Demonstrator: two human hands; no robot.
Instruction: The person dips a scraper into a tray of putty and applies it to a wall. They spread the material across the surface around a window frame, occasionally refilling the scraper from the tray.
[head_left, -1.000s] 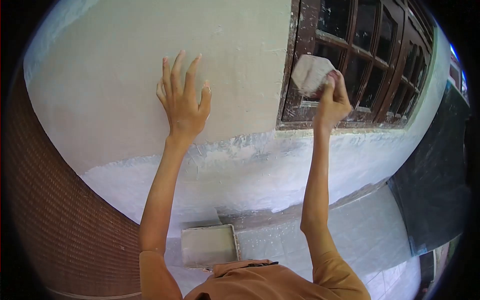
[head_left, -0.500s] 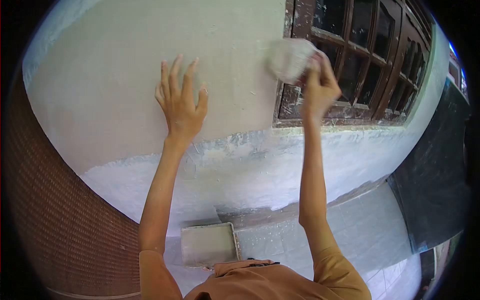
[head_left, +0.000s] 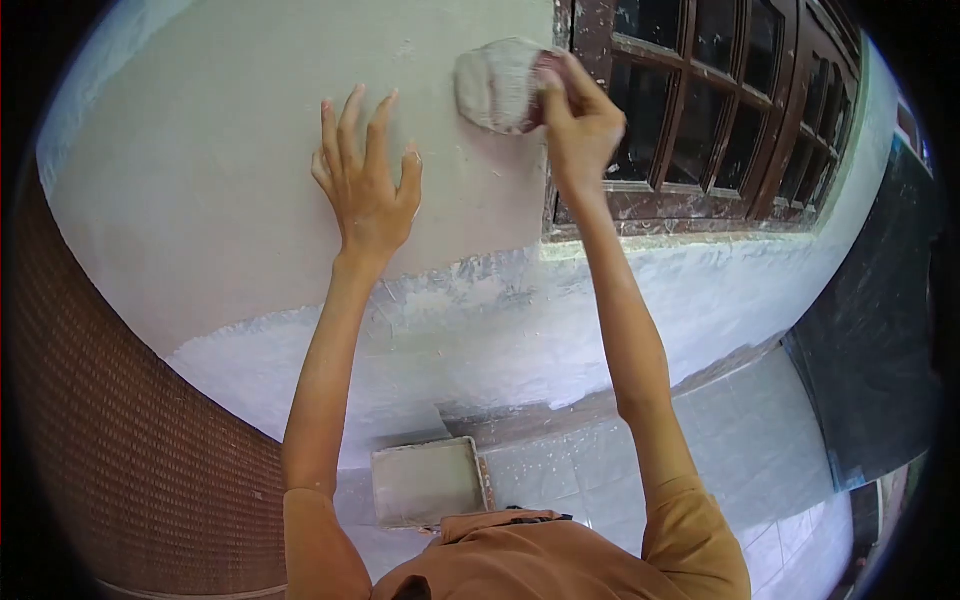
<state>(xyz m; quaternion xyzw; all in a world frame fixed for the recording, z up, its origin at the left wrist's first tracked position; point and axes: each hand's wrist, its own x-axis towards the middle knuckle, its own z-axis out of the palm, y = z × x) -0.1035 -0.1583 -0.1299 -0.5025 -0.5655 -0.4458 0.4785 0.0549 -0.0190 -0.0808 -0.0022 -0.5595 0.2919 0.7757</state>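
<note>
Fingers spread, my left hand (head_left: 368, 185) rests against the pale wall (head_left: 240, 180) and holds nothing. My right hand (head_left: 582, 125) grips a roundish, white-smeared pad (head_left: 498, 86) with a dark red part by the fingers. The pad lies at the upper wall, just left of the brown window frame (head_left: 590, 45). What the pad is made of cannot be told.
A woven brown panel (head_left: 150, 430) curves along the left. On the tiled floor (head_left: 610, 470) stands a shallow rectangular tray (head_left: 428, 485), close to my body. A dark sheet (head_left: 870, 330) hangs or leans at the right.
My right hand has moved left and up with the pad, from over the window's edge onto the wall. My left hand stays at about the same place on the wall.
</note>
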